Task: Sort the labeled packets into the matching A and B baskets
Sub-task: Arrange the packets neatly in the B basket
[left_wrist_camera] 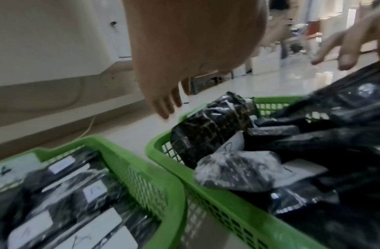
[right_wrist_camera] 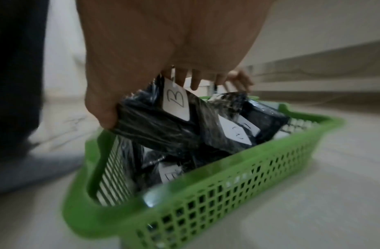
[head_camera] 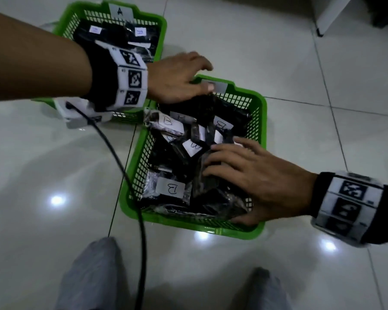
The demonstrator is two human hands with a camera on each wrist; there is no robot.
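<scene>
1. Black packets with white B labels (head_camera: 170,188), heaped loosely in the near green basket (head_camera: 259,139) on the tiled floor (head_camera: 323,81); several labels face up, some tilted or partly buried.
2. Right hand (head_camera: 246,175) spread over the right side of that heap, fingers laid across a black packet (head_camera: 213,175), thumb down at the near edge by the basket's front rim. Seen from the right wrist, thumb (right_wrist_camera: 103,111) pressed against the edge of a B-labelled packet (right_wrist_camera: 176,102) with fingers reaching over its far side; grip looks like a loose clasp round the packet, though blur hides how tight.
4. Left hand (head_camera: 177,77) at the far left corner of the same basket, fingers relaxed and slightly bent, thumb tip resting by a grey tag on the far rim. From the left wrist, fingers (left_wrist_camera: 165,104) hanging straight and apart above the rim, holding nothing.
5. Second green basket (head_camera: 164,25) farther back and to the left, touching or just beside the first, marked with a white A tag (head_camera: 120,11); black packets with white labels lying flat inside (head_camera: 141,32).
6. White tracking bands with black square markers on both wrists (head_camera: 130,77); black cable (head_camera: 130,182) trailing from the left band across the floor toward the viewer.
7. Grey trouser legs (head_camera: 92,276) at the bottom edge.
</scene>
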